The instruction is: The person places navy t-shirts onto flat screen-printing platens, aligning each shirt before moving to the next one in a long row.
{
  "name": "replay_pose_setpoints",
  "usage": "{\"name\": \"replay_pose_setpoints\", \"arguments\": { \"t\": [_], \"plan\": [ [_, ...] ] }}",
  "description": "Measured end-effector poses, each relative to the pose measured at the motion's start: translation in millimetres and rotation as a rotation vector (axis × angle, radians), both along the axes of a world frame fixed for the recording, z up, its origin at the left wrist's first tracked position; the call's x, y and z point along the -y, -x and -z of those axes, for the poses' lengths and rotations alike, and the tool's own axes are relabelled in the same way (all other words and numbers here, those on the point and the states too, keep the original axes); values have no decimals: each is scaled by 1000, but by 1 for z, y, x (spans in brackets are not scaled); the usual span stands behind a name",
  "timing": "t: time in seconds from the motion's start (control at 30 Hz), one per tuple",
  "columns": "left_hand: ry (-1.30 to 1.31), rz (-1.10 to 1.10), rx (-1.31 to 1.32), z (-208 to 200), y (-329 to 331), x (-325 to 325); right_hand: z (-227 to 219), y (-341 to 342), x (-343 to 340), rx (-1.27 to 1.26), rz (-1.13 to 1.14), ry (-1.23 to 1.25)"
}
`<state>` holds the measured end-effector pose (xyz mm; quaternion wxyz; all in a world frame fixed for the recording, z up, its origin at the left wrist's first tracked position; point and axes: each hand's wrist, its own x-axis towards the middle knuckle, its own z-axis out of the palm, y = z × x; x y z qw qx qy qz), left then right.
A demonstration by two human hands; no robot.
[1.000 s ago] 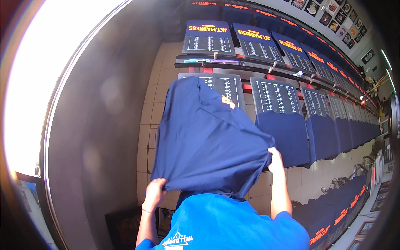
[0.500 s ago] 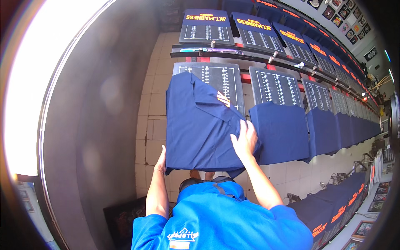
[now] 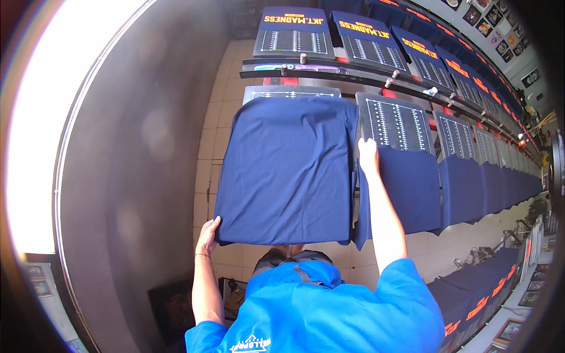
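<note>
A navy T-shirt (image 3: 288,170) lies spread over the nearest black printing board (image 3: 253,93), its print out of sight and a few creases running across it. At the shirt's lower left corner, my left hand (image 3: 207,235) is closed on the hem, thumb on top. My right hand (image 3: 369,156) is beside the shirt's upper right edge, over the left border of the neighbouring board (image 3: 394,120). Its fingers are foreshortened, so whether they grip fabric does not show. Another navy shirt (image 3: 406,188) hangs off the front of that neighbouring board.
More boards with navy shirts stretch in a row to the right. Behind a dark rail (image 3: 323,72) with pegs stands a second row, its shirts (image 3: 294,20) printed in orange and yellow. A grey wall (image 3: 147,147) rises at left. Printed shirts (image 3: 471,294) lie at lower right.
The shirt's folded-over upper part has been spread up across the board, covering the print and most of the board. My left hand moved slightly left to the hem corner; my right hand moved up and right.
</note>
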<state>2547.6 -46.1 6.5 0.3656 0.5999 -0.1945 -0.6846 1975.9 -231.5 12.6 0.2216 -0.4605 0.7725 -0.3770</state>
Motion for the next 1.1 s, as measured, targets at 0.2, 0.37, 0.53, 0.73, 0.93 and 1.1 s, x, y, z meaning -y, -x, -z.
{"name": "replay_pose_setpoints", "arguments": {
  "t": [0.2,0.37,0.53,0.73,0.93,1.1],
  "plan": [
    [3,47,-49,-4,-7,-1,49,-36,-169,864,-80,-383],
    [-7,122,-94,5,-28,3,69,-55,-220,1220,301,-476],
    [-33,182,1,-9,-64,-36,54,-55,-304,1391,262,-142],
    [-196,267,-136,40,-38,-35,61,-45,-349,858,241,-458],
    [-163,208,-41,69,-45,-56,62,-33,-361,1094,416,-504],
    [-286,271,48,70,-65,-77,73,-28,-399,922,401,-634]
  ]
}}
